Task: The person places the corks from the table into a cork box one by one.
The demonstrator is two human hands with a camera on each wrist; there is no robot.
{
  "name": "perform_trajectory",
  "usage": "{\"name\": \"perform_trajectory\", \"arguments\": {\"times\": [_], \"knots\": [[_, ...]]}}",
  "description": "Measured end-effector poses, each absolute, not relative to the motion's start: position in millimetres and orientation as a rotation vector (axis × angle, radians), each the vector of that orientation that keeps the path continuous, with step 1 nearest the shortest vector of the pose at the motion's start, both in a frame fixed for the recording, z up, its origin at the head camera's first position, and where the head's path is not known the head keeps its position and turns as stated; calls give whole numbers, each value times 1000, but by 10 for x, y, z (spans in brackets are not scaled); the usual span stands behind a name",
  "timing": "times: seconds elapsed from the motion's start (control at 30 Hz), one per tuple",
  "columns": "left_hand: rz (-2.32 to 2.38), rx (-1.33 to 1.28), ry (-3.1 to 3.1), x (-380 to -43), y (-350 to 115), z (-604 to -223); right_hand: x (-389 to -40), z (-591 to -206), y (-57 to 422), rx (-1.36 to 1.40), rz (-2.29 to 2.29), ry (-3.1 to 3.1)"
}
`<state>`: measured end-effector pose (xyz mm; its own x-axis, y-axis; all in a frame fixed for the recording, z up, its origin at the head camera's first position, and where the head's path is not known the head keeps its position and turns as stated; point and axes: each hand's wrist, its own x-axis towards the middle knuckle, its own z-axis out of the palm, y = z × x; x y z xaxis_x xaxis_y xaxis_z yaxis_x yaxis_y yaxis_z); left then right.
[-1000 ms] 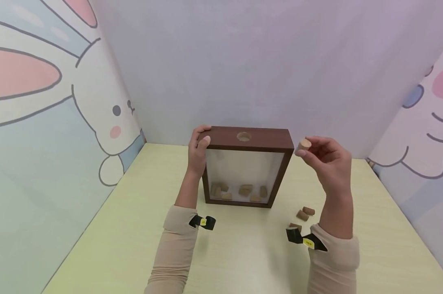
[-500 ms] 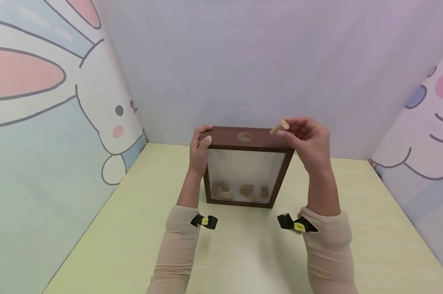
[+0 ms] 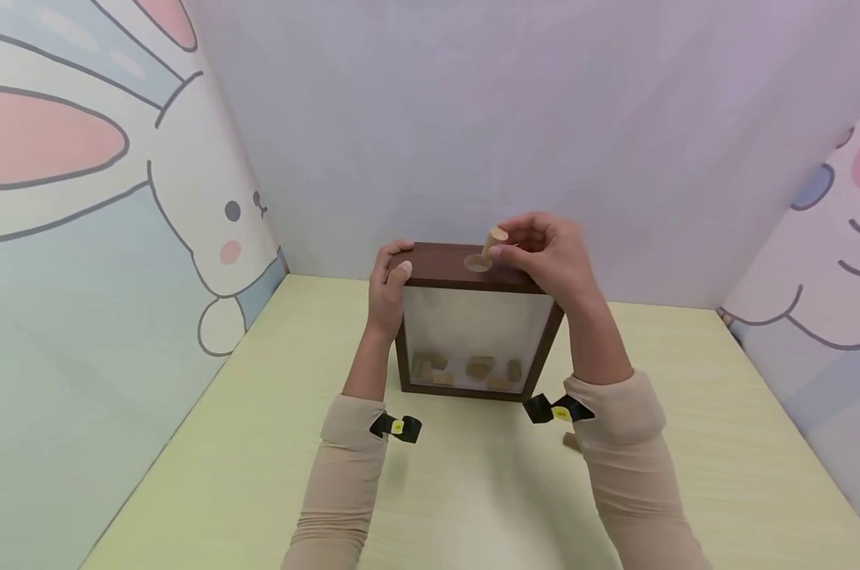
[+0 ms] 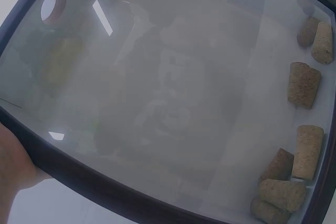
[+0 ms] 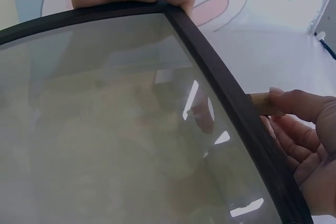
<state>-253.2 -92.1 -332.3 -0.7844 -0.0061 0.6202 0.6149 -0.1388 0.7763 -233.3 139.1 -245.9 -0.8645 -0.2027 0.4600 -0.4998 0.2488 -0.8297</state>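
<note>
A shallow dark brown wooden box [image 3: 437, 265] with a clear front pane stands upright on the table. My left hand [image 3: 387, 289] grips its upper left corner, thumb on top. The right hand [image 3: 554, 257] pinches a cork [image 3: 496, 237] between thumb and fingers, its lower end right at the edge of the round hole [image 3: 477, 264] in the box top. Seen from the right wrist, that cork [image 5: 265, 104] is tilted and meets the outer side of the frame. Several corks [image 4: 307, 150] lie inside along the bottom, visible through the pane in the left wrist view.
On the pale yellow table [image 3: 473, 491], a loose cork [image 3: 571, 441] shows beside the right sleeve [image 3: 622, 427], which hides the area behind it. Walls with cartoon rabbits [image 3: 209, 206] stand at the sides and a plain one at the back.
From right of the box, the right hand has carried its cork left over the box top to the hole, turning it end down. The left hand stays on its corner.
</note>
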Motion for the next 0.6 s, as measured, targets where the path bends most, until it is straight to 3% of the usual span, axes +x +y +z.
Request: {"name": "perform_trajectory", "arguments": {"times": [0.33, 0.6], "knots": [[-1983, -680, -1707, -2583, -920, -3382, -2428, -2410, 1300, 624, 1437, -2533], [-1952, -659, -1722, -2581, -881, -3392, -2167, -2359, 1601, 628, 1408, -2434]]}}
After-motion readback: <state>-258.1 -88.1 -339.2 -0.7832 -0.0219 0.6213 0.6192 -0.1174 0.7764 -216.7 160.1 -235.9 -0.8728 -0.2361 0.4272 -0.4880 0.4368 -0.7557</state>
